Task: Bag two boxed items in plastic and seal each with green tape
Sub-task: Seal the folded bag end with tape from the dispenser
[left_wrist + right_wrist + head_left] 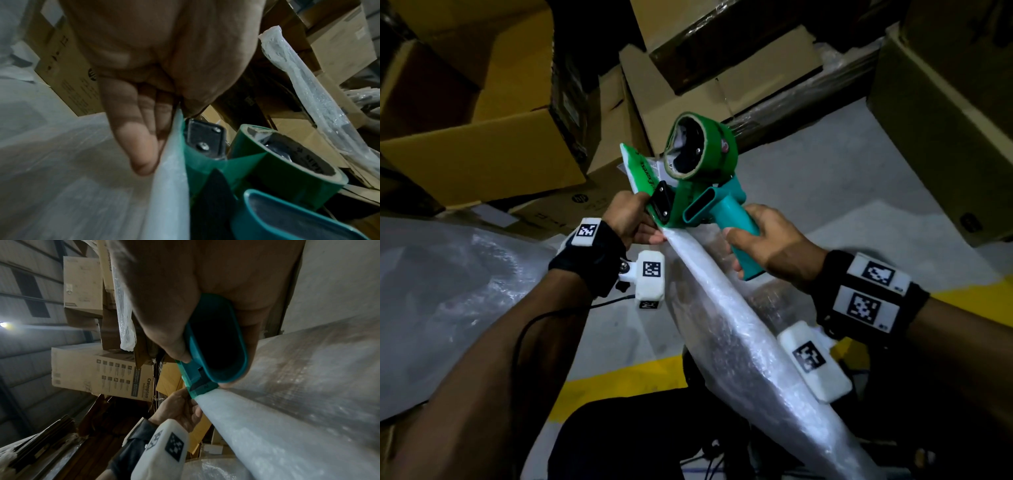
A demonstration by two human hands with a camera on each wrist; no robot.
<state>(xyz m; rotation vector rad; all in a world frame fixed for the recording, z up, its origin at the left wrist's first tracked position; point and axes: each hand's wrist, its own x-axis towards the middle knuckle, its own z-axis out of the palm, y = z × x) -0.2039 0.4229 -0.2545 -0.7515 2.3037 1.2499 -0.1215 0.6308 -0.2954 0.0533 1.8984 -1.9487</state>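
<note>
The floor [808, 164] is pale grey concrete with a yellow painted stripe [619, 380] crossing it, and brown cardboard boxes [482, 144] crowd the far side. Left of the bagged box lies a heap of clear plastic sheeting [448, 291]. The left hand [628, 219] pinches the folded plastic edge at the upper end of the bagged box [739, 335], which slants across the person's lap. Just right of that pinch, the tape dispenser [695, 192] sits on the fold with its roll of green tape [700, 150] above; a green strip already covers the bag's top corner. The right hand [770, 243] is wrapped round the teal handle.

Only the left wrist view shows fingers [139, 146] lying flat behind the plastic. Only the right wrist view shows the corrugated wall, a lamp [4, 324] and a carton printed "Crompton" [102, 371].
</note>
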